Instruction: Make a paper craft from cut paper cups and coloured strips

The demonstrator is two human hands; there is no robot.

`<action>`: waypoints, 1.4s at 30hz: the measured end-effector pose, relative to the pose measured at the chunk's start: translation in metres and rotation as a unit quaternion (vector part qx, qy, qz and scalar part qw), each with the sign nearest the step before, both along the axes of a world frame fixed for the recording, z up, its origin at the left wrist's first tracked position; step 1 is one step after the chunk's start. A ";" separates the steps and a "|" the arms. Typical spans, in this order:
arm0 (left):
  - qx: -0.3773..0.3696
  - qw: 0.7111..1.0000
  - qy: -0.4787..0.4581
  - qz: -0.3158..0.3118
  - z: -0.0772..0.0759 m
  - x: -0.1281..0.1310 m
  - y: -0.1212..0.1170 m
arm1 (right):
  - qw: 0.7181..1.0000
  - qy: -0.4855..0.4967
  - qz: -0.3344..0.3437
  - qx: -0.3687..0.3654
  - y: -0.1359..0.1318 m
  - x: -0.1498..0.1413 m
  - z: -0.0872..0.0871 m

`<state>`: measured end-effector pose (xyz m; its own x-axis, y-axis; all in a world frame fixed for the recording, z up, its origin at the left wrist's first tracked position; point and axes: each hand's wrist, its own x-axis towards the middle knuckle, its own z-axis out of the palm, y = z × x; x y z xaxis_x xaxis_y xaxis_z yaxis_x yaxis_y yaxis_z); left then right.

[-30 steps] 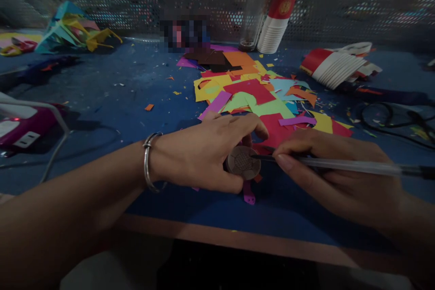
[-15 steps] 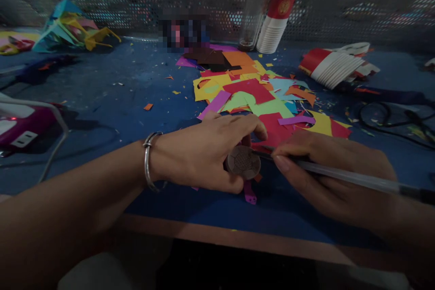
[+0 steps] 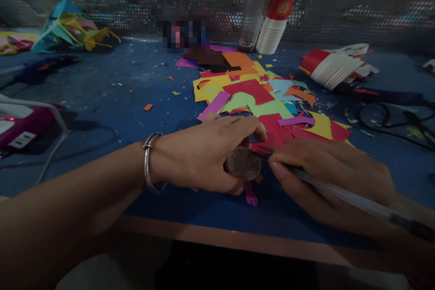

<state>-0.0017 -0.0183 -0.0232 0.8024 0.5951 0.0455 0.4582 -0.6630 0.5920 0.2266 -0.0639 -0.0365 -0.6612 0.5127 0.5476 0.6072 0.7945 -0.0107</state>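
My left hand, with a silver bangle on the wrist, curls its thumb and fingers around a small round brown disc. Dark lines on the disc's top form a shell-like pattern. From under its near side sticks a purple paper strip with small dark dots at the end. My right hand grips a pen with a clear barrel. The pen's tip is at the disc's right edge; whether it touches is hard to tell.
Beyond my hands lie coloured paper scraps. Stacked paper cups stand by a clear bottle at the mesh panel, and more cups lie right. A purple power strip with a white cable sits left, near folded paper.
The pen's rear end has swung down toward me, and my right fingers have shifted slightly left. My left hand and the disc have stayed nearly still.
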 end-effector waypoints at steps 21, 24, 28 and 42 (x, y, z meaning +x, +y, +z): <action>0.027 1.000 -0.006 -0.005 -0.004 -0.001 0.000 | 0.999 0.013 0.027 -0.011 -0.003 -0.002 0.001; 0.025 1.000 -0.001 -0.004 -0.003 -0.001 0.000 | 1.000 0.011 0.017 -0.012 -0.003 -0.001 0.002; 0.011 1.000 0.004 -0.004 0.000 0.000 0.000 | 1.000 0.001 0.008 -0.023 -0.003 0.000 0.003; 0.007 1.000 -0.006 -0.004 -0.002 0.000 0.001 | 1.000 0.003 0.031 -0.003 -0.004 -0.002 0.003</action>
<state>-0.0022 -0.0178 -0.0255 0.8066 0.5876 0.0640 0.4455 -0.6756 0.5875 0.2246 -0.0677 -0.0333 -0.6889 0.4744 0.5480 0.5567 0.8305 -0.0192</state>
